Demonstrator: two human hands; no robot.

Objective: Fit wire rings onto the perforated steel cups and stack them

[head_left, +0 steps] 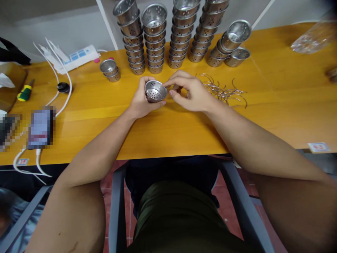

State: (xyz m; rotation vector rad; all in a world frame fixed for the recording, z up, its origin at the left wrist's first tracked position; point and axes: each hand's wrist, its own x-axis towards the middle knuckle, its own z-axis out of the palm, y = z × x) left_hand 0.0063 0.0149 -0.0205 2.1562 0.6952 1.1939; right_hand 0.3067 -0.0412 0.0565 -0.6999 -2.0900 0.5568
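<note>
Left hand (139,98) clamped around perforated cup (156,92) over counter (168,138). Right hand (191,92) just beside cup, 3 o'clock; cannot tell if gripping anything. Curved wires (224,93), 3 o'clock; 4 tall cup stacks (180,39), 12 o'clock.

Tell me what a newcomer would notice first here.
Tall stacks of perforated metal cups along the back of the table would probably draw the eye first. Nearer, the left hand holds one cup, with the right hand close beside its rim. Thin curved wires lie scattered to the right.
</note>
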